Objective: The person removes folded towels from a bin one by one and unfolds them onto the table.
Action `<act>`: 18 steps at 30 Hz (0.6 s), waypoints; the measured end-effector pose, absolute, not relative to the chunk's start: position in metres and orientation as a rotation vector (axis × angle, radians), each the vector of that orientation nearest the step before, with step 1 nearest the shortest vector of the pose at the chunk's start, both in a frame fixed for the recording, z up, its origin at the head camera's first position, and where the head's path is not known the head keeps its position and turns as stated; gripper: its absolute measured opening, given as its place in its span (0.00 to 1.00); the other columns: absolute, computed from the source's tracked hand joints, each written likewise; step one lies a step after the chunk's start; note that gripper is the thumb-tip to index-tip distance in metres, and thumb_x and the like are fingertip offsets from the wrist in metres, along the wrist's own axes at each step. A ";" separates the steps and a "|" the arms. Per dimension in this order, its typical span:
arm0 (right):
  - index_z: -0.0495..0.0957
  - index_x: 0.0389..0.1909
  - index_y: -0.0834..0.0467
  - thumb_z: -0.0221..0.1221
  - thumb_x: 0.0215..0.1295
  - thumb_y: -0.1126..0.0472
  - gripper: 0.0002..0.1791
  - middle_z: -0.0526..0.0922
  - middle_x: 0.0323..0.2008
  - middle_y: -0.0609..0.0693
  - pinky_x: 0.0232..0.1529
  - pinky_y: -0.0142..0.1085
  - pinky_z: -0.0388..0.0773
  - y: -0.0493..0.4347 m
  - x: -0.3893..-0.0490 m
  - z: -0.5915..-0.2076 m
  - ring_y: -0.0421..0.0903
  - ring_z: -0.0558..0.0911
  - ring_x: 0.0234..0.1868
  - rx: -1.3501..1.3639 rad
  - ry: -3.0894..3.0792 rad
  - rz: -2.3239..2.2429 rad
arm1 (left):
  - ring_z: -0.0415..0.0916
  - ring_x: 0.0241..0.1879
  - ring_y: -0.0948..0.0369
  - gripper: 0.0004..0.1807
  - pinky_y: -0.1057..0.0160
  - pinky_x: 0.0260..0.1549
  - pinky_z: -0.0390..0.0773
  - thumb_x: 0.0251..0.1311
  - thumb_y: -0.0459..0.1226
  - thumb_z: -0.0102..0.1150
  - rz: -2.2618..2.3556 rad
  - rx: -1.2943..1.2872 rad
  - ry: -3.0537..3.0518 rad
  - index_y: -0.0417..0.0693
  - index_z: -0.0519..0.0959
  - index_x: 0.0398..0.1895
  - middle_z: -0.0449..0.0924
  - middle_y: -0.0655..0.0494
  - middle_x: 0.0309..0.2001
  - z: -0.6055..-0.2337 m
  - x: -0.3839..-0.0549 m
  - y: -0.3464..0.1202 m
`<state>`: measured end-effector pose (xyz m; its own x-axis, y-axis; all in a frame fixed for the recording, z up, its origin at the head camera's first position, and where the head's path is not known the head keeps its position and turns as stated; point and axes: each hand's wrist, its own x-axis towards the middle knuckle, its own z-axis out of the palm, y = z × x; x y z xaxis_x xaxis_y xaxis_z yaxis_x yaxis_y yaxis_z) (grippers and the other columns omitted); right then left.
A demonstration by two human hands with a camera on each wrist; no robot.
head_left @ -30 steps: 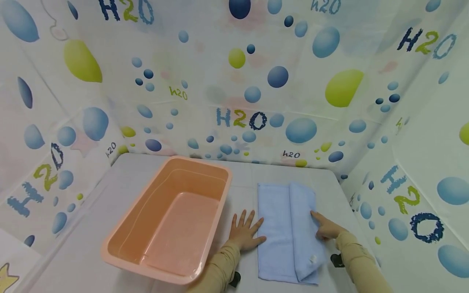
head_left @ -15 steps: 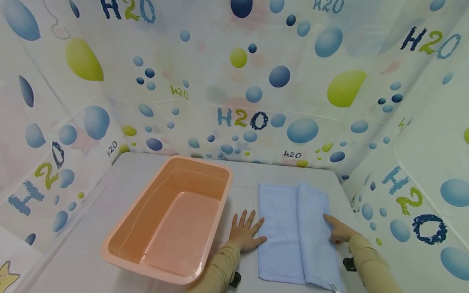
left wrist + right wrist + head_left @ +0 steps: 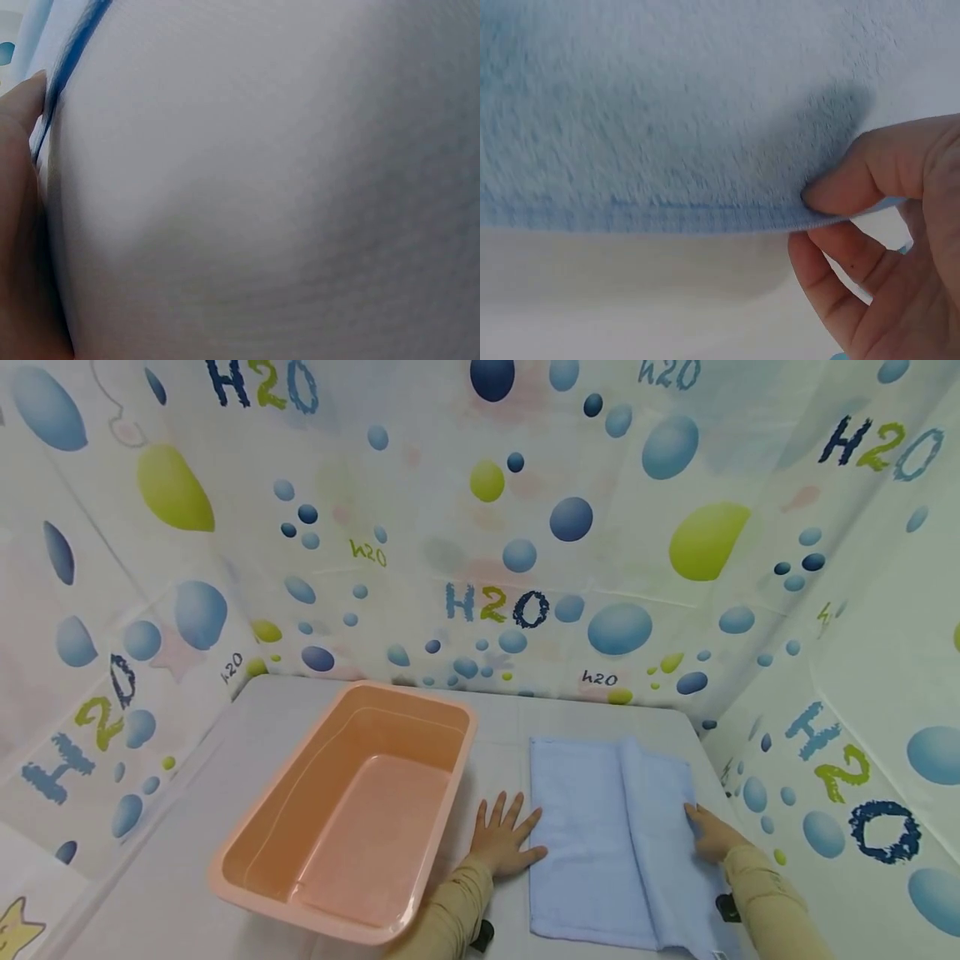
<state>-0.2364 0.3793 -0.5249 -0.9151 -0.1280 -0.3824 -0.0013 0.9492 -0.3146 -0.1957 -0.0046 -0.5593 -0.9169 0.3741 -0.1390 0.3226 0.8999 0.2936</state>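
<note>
A light blue towel (image 3: pixel 588 843) lies on the table to the right of centre, with a raised fold running front to back through it. My right hand (image 3: pixel 712 833) pinches its right edge. In the right wrist view, thumb and fingers (image 3: pixel 840 199) close on the towel's hemmed border (image 3: pixel 667 217), the thumb on the fluffy side. My left hand (image 3: pixel 504 839) rests flat at the towel's left edge, fingers spread and thumb tip right at the cloth. Mostly white table cover fills the left wrist view, with part of the left hand (image 3: pixel 19 187) and the towel's edge (image 3: pixel 71 60) at its left side.
A peach plastic basin (image 3: pixel 457 760) stands on the table left of the towel, close beside the left forearm. White table cover (image 3: pixel 495 710) shows behind the towel. Patterned curtains (image 3: pixel 420 502) hang at the back and both sides.
My right hand has moved to the right with the towel's edge, unfolding the upper layer so the towel spreads wider. The left hand has kept its place.
</note>
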 end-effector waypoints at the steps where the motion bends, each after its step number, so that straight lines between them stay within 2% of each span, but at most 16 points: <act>1: 0.49 0.67 0.74 0.50 0.44 0.76 0.43 0.46 0.65 0.79 0.64 0.64 0.48 0.382 -0.236 -0.527 0.76 0.48 0.65 -0.074 2.701 -0.419 | 0.37 0.75 0.49 0.36 0.41 0.69 0.39 0.60 0.67 0.35 0.392 0.535 2.875 0.72 0.52 0.71 0.42 0.56 0.75 -0.560 -0.195 -0.004; 9: 0.50 0.67 0.72 0.51 0.50 0.73 0.40 0.46 0.67 0.75 0.62 0.64 0.55 0.399 -0.229 -0.537 0.75 0.51 0.65 -0.006 2.744 -0.295 | 0.37 0.75 0.48 0.35 0.40 0.68 0.39 0.60 0.66 0.37 0.397 0.557 2.877 0.71 0.52 0.71 0.43 0.56 0.75 -0.563 -0.194 -0.005; 18: 0.49 0.67 0.71 0.52 0.55 0.69 0.38 0.46 0.67 0.73 0.52 0.62 0.69 0.403 -0.230 -0.536 0.77 0.63 0.58 0.068 2.735 -0.203 | 0.36 0.75 0.49 0.36 0.40 0.68 0.37 0.60 0.67 0.34 0.430 0.548 2.872 0.73 0.52 0.71 0.41 0.57 0.76 -0.569 -0.195 -0.003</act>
